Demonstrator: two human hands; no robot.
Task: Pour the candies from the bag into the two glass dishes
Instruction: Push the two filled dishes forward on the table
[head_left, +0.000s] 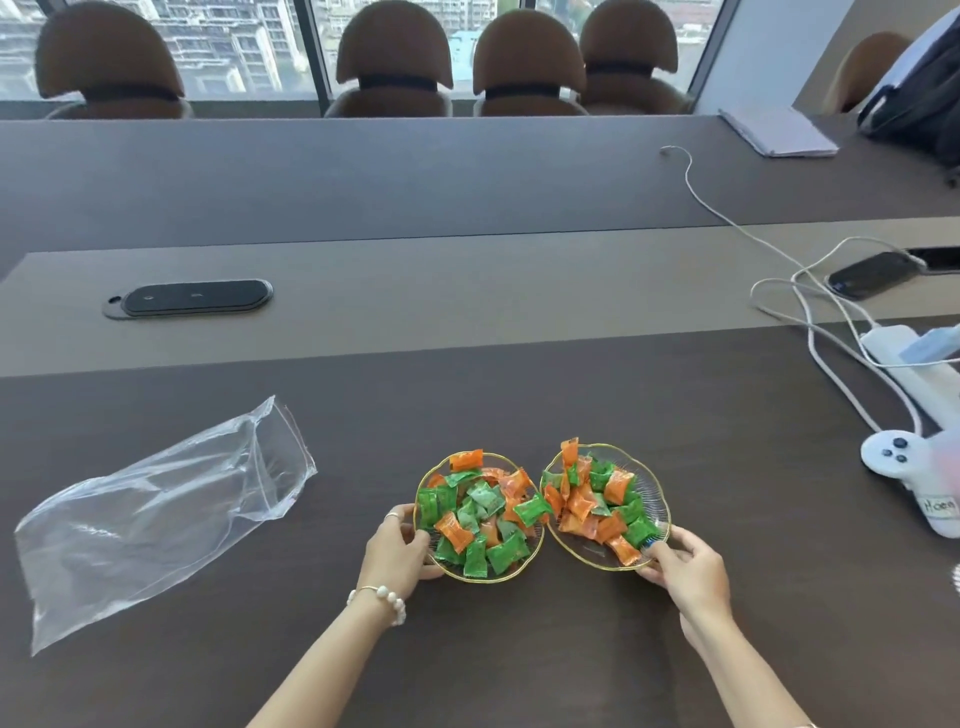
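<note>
Two glass dishes sat side by side on dark table (675, 649), rims touching or nearly so. Left dish (537, 540) and right dish (655, 480) both heaped with green and orange candies (480, 514). Left hand (397, 545) pinched left dish's outer rim; right hand (685, 566) pinched right dish's near-right rim. Each dish lay inward of its own hand. Bag (150, 514) lay flat, apparently empty, well apart to left, mouth toward dishes, left hand nearer. Judged pouring done.
</note>
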